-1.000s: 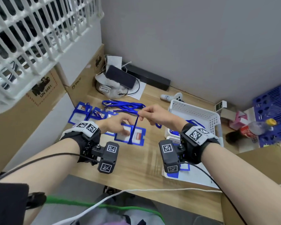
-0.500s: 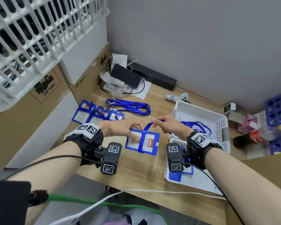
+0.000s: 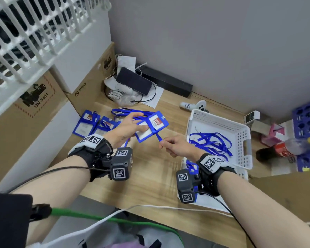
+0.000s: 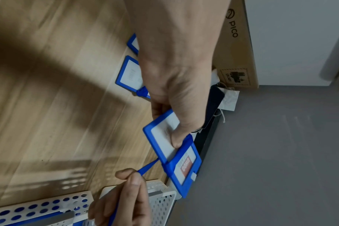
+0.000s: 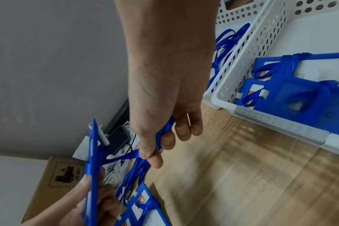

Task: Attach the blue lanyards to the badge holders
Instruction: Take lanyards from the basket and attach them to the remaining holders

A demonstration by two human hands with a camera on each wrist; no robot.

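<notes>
Blue badge holder (image 3: pixel 151 126) held above the wooden table (image 3: pixel 150 179), left of the white basket (image 3: pixel 243 140), thumb of left hand (image 3: pixel 125 128) clamped on its face; right hand (image 3: pixel 175 144) pinches blue lanyard (image 3: pixel 158 137) running from it.

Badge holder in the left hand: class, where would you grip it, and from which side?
Pinch the badge holder at its plain white end, coming from the left, as the left hand does. That leaves clear the edge where the lanyard runs out towards the right hand.
</notes>
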